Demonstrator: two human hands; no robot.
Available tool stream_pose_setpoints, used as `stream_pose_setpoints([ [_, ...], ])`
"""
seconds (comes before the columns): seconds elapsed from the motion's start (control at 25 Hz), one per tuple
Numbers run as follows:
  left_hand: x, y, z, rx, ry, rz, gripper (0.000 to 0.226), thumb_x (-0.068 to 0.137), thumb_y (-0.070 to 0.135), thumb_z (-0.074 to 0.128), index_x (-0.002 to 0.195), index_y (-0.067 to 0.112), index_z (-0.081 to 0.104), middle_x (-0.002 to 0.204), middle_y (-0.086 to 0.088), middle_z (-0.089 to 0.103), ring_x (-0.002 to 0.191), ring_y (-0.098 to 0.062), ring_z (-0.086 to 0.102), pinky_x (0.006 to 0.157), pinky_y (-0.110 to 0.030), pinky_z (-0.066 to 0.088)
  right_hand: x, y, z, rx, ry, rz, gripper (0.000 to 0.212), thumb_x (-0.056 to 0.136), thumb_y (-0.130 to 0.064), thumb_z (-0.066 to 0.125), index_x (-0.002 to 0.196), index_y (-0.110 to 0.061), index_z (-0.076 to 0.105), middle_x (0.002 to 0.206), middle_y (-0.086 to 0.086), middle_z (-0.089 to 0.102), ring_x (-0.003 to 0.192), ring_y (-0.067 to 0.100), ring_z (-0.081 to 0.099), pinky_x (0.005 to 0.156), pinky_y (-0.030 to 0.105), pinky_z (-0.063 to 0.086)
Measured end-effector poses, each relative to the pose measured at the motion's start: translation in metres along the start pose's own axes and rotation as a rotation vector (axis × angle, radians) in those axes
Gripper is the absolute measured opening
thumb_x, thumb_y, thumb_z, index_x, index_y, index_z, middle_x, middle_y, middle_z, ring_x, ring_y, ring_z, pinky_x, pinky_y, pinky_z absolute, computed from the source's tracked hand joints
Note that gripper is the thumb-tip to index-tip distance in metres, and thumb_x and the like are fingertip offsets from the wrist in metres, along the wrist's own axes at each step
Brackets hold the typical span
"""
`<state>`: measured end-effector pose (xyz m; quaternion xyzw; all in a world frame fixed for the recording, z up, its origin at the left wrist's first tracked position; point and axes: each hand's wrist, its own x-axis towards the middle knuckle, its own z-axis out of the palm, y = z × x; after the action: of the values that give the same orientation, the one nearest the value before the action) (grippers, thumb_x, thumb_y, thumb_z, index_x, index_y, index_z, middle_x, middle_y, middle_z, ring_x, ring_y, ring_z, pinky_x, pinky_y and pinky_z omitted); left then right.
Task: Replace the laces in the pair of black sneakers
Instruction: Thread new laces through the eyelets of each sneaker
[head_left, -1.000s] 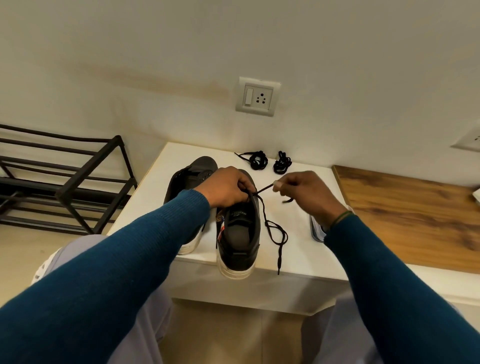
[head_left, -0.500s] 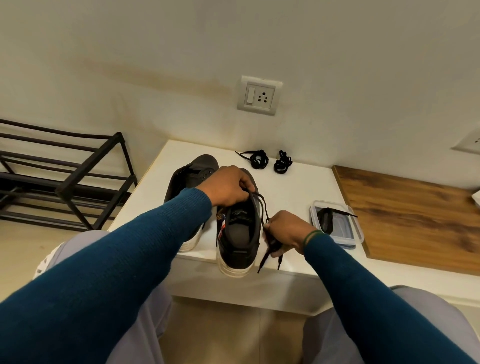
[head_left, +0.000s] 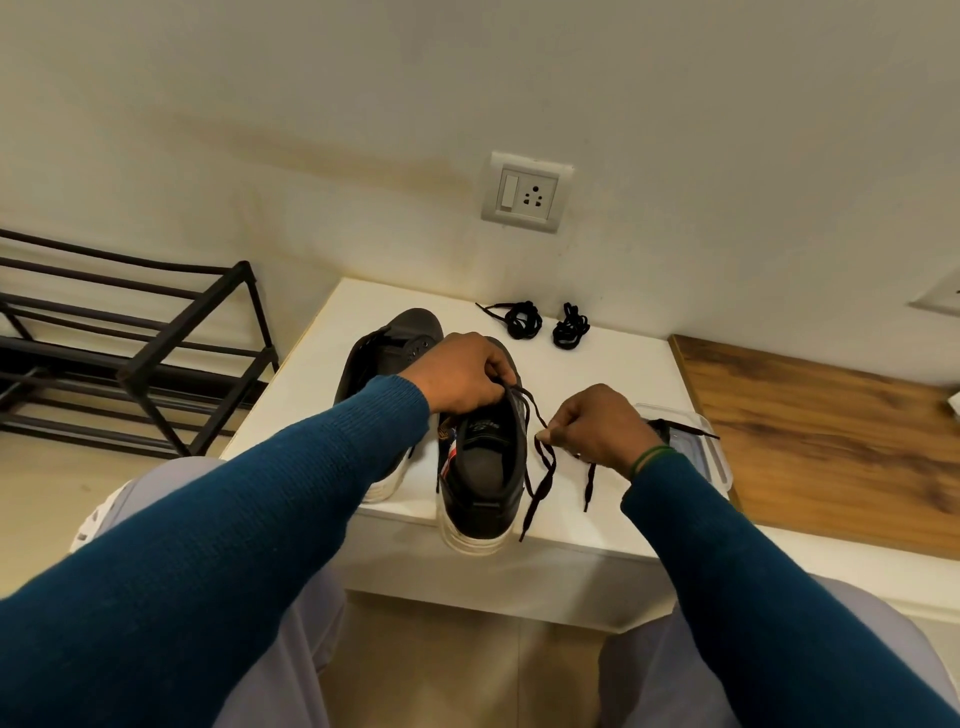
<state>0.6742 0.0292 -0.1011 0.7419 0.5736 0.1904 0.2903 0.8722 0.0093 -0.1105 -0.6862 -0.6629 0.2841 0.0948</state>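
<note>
Your left hand (head_left: 462, 374) curls over the front of the sneaker (head_left: 483, 478) at the centre of the frame, fingers hooked at the eyelets. That looks meant to pin the shoe to the white table (head_left: 311, 415) so it cannot slide as the lace runs. Your right hand (head_left: 597, 431), just right of the shoe, pinches the lace (head_left: 540, 467) between thumb and forefinger and draws it sideways, away from the eyelets. The slack hangs in a loop beside the shoe, and two loose ends trail toward the table's near edge. The heel faces you and overhangs that edge, which keeps the opening in easy reach. I judge you are pulling the lace free of the shoe, though whether it is going out or in cannot be told.

The second sneaker (head_left: 389, 343) is parked left of centre, touching the first and out of the way. The coiled laces (head_left: 524, 319) wait at the back of the table under the wall socket (head_left: 524, 192), apart from the work. A clear container (head_left: 711, 452) at the right, partly behind your wrist, holds another lace (head_left: 680, 427).

Count: two sneakers, two coiled laces, one lace in hand, one lace in the container, one container.
</note>
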Motion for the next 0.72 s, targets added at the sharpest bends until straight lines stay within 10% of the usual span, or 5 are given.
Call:
stream_pose_setpoints([
  [0.48, -0.001, 0.0, -0.002, 0.053, -0.044, 0.024, 0.028, 0.089, 0.017, 0.064, 0.114, 0.024, 0.073, 0.12, 0.008, 0.068, 0.114, -0.01, 0.06, 0.102, -0.029, 0.049, 0.004, 0.015, 0.019, -0.464, -0.008, 0.138, 0.021, 0.091, -0.006, 0.056, 0.113, -0.005, 0.058, 0.111, 0.011, 0.064, 0.099, 0.024, 0.065, 0.079, 0.029, 0.054],
  [0.6, -0.006, 0.002, -0.009, 0.115, -0.098, 0.013, 0.042, 0.086, 0.03, 0.068, 0.127, 0.023, 0.064, 0.127, 0.005, 0.062, 0.116, -0.012, 0.058, 0.1, -0.029, 0.049, 0.009, 0.011, -0.002, -0.099, -0.049, 0.168, 0.015, 0.093, -0.007, 0.061, 0.107, -0.002, 0.063, 0.097, 0.013, 0.067, 0.082, 0.023, 0.068, 0.075, 0.032, 0.06],
  [0.72, -0.014, 0.002, -0.016, 0.223, -0.102, -0.025, 0.057, 0.083, 0.039, 0.072, 0.134, 0.018, 0.057, 0.127, 0.0, 0.06, 0.113, -0.017, 0.059, 0.102, -0.035, 0.05, -0.001, 0.001, -0.042, 0.785, -0.133, 0.024, 0.016, 0.094, 0.006, 0.056, 0.101, 0.002, 0.069, 0.084, 0.016, 0.066, 0.071, 0.021, 0.066, 0.068, 0.032, 0.061],
])
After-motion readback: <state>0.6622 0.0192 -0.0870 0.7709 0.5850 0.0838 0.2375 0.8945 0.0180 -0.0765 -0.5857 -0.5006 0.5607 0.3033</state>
